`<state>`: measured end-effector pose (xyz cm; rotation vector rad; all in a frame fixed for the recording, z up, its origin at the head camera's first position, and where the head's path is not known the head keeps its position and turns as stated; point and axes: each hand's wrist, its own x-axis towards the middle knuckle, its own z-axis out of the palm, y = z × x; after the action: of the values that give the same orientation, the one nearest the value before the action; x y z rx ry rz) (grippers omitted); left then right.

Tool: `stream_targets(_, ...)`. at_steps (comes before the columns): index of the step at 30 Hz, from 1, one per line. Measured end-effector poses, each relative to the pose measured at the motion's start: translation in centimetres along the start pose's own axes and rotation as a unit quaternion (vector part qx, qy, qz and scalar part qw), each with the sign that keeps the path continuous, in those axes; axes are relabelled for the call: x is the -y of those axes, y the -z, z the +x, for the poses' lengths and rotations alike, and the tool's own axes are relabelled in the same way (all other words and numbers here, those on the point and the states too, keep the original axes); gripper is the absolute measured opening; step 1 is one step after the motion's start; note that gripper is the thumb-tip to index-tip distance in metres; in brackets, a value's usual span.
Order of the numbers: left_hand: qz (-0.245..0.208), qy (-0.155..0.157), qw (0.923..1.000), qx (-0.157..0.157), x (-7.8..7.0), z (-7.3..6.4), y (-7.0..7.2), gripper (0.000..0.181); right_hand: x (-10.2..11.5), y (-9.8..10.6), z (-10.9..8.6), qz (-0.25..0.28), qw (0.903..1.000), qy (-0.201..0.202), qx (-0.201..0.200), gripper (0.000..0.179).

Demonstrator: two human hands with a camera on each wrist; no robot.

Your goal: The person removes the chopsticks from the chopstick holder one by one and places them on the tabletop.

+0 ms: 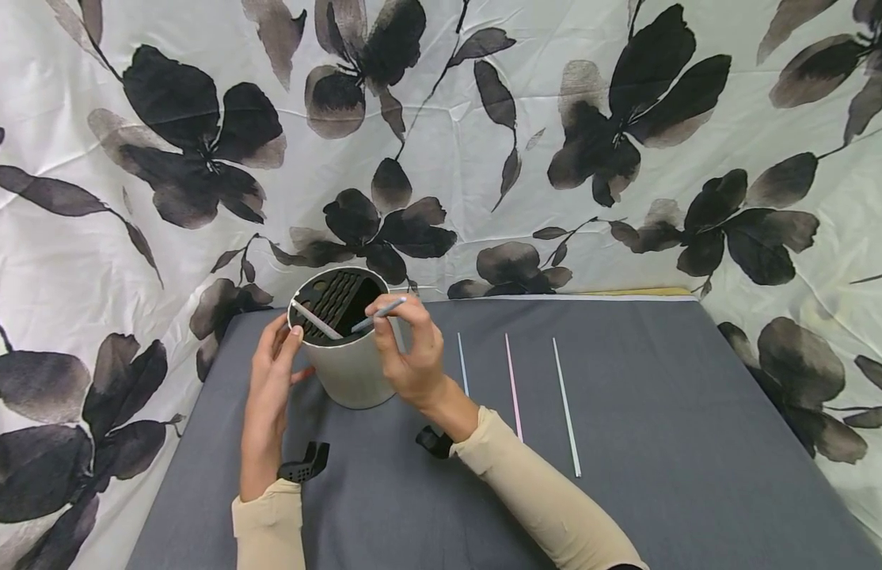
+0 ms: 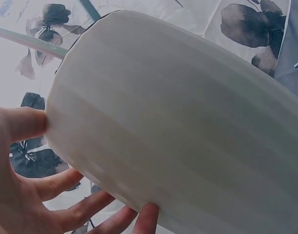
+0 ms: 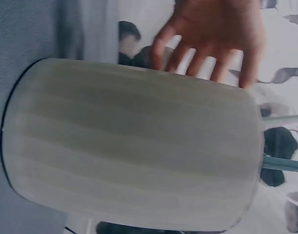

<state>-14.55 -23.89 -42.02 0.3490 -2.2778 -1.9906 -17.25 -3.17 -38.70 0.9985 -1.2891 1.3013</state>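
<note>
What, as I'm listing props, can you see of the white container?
The white container stands upright on the grey table, round-walled, smooth, perhaps plastic, faintly banded. Inside its open top is a dark, slotted piece. A pale stick leans at its rim. The left hand touches it, thumb at the rim, fingers on the side; the right hand holds a blue-grey stick at the opening.

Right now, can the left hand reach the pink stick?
Probably not: the container the left hand touches and the right hand beyond it block the direct way to the pink stick.
</note>
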Motion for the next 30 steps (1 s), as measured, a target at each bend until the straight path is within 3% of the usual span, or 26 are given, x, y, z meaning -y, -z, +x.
stream_targets(7,-0.004,-0.002,1.0,0.001,0.0,0.1,0.0,0.062,1.5,1.6,1.6,0.018,0.9971,-0.03,-0.068,0.022)
stream_targets(12,-0.001,-0.002,1.0,0.0,0.1,0.2,0.0,0.062,1.8,3.0,1.1,0.013,0.9852,-0.128,-0.114,0.024)
stream_targets(15,0.002,-0.006,1.0,-0.004,0.1,0.2,0.0,0.061,1.3,3.9,0.1,-0.002,0.9716,-0.202,-0.124,0.022)
stream_targets(20,0.011,-0.011,0.9998,-0.009,0.1,0.1,0.1,0.061,0.4,5.6,-1.9,-0.049,0.9456,-0.305,-0.102,0.018)
stream_targets(30,0.004,-0.013,0.9999,-0.006,0.2,0.1,0.1,0.06,-1.5,9.8,-5.8,-0.087,0.8764,-0.469,-0.063,0.02)
